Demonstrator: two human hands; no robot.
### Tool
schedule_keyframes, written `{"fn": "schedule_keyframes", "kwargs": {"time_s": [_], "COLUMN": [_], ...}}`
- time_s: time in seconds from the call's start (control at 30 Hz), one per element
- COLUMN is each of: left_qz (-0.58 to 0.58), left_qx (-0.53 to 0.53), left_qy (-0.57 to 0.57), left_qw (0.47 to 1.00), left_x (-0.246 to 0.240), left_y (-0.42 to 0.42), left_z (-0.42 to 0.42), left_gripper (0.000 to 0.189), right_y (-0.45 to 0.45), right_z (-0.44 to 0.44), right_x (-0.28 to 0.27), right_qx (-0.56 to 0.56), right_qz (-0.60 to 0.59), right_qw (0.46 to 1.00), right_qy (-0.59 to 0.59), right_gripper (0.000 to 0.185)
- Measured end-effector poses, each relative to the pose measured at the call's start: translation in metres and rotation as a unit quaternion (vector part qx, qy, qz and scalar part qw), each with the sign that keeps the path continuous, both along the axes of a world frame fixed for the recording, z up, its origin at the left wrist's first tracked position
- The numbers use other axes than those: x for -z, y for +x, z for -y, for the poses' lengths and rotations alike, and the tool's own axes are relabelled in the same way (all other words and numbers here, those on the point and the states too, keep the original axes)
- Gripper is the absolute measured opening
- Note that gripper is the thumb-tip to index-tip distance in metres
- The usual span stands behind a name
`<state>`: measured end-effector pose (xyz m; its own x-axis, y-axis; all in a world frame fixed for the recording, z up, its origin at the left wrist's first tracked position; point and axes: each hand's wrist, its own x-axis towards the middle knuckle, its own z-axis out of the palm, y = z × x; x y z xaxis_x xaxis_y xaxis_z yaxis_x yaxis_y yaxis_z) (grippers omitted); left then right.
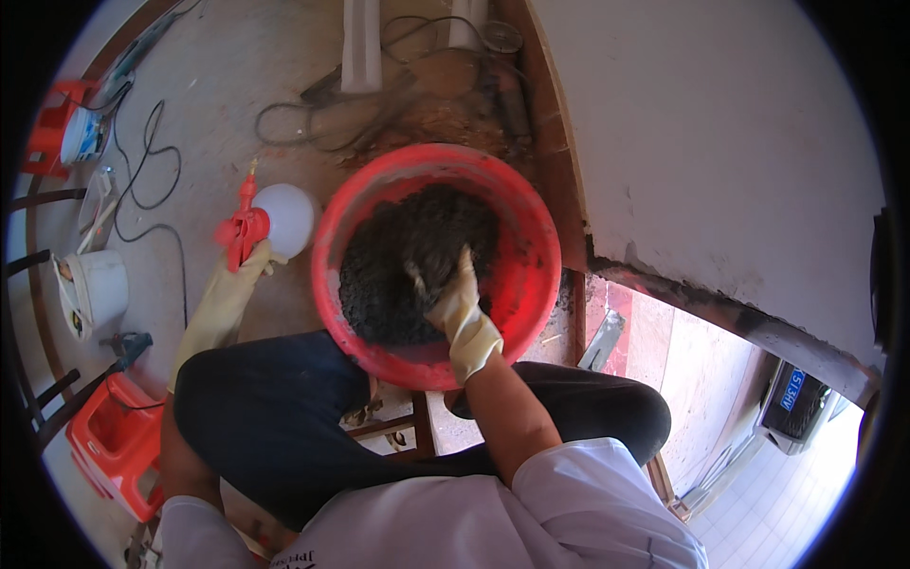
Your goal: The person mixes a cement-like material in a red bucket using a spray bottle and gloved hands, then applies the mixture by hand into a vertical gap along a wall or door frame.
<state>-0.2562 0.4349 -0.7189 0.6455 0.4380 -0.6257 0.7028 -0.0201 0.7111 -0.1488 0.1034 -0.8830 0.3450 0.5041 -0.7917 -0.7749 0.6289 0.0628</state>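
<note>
My left hand (254, 261), in a cream rubber glove, grips the red trigger head of a pressure spray bottle (288, 220). Its white round tank points right, and the brass nozzle points away from me. A red plastic basin (530, 206) rests before me, between and just beyond my knees. Dark, crumbly wet mortar (380, 299) fills much of it. My right hand (458, 309), gloved the same way, is down in the basin. Its thumb and fingers are around a lump of the mortar, blurred by motion; some fingertips are buried.
Black cable (153, 149) loops over the floor. At left are a white bucket (106, 284), a red plastic stool (117, 441) and a power drill (129, 347). A pale wall panel (718, 142) borders the right, above an opening onto a parked vehicle (793, 409). An angle grinder (508, 92) lies beyond the basin.
</note>
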Motion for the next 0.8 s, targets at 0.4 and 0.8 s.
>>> {"fn": "schedule_keyframes", "kwargs": {"time_s": [0.4, 0.8], "left_qz": [-0.017, -0.003], "left_qx": [0.020, 0.008], "left_qy": [0.004, 0.021], "left_qw": [1.000, 1.000], "left_x": [0.002, -0.006], "left_y": [0.000, 0.001], "left_z": [-0.004, -0.001], "left_gripper": [0.037, 0.037], "right_y": [-0.020, -0.002], "right_z": [-0.098, 0.015], "right_x": [-0.008, -0.006], "right_qx": [-0.528, -0.812], "right_qz": [0.734, 0.533], "right_qw": [0.244, -0.066], "right_qy": [-0.350, -0.229], "right_gripper": [0.052, 0.034]}}
